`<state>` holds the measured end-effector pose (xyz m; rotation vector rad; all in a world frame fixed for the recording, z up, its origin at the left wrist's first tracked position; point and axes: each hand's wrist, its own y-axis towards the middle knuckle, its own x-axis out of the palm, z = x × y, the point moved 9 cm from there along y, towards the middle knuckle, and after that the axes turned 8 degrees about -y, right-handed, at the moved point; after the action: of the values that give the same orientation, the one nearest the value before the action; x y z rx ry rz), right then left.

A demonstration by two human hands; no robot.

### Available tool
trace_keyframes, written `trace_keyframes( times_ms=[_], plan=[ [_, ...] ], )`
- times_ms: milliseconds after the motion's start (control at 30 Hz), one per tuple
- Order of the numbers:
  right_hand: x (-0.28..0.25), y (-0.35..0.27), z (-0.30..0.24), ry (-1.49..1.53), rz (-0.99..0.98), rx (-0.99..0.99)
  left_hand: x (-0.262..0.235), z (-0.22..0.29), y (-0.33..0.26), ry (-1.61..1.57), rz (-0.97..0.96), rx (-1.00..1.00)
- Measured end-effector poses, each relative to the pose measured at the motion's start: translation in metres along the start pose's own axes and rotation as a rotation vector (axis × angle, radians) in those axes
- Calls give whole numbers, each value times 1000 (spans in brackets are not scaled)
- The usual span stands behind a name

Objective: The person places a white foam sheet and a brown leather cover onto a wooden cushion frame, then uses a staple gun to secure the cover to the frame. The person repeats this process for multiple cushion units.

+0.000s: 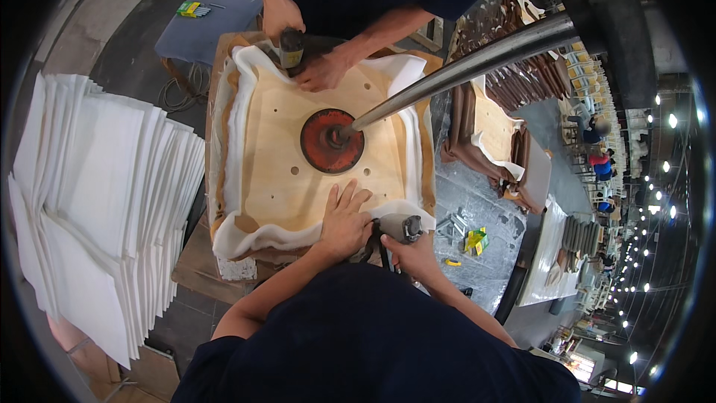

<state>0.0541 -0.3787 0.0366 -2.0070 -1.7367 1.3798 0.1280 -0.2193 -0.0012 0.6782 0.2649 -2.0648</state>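
In front of me lies a wooden seat panel (287, 194), with white padding (328, 234) and brown cover material folded up round its edges. A round red-and-black press disc (333, 161) on a slanted metal rod bears down on the panel's middle. My left hand (345, 222) rests at the near edge, fingers stretched over the wood and padding. Beside it, my right hand (415, 254) grips a grey staple gun (399, 227) at the near right edge. Opposite, a co-worker's hand holds another staple gun (291, 48), their other hand (322, 72) pressing the far edge.
A tall stack of white padding sheets (112, 194) stands at left. A blue-grey stool (205, 26) holds a small staple box. At right, a plastic-covered table (477, 186) carries staples and a yellow-green box (476, 239). The metal rod (462, 67) crosses toward the upper right.
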Motion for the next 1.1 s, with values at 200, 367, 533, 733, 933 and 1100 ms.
trace_keyframes(
  times_ms=[200,367,533,733,933,1100],
  plan=[
    [0,-3,-9,-65,-3,-11,1,0,0,-15,17,2],
    [-4,-5,-13,-87,34,-13,5,5,0,16,2,2],
    [-1,-9,3,35,7,-46,9,7,9,41,-57,-57],
    [25,-36,41,253,146,-113,-95,-11,20,-525,-2,-352],
    [16,-33,44,198,244,-108,-89,23,-86,74,-376,45],
    [4,-36,32,120,350,-194,-72,-4,-89,132,-224,224]
  ],
)
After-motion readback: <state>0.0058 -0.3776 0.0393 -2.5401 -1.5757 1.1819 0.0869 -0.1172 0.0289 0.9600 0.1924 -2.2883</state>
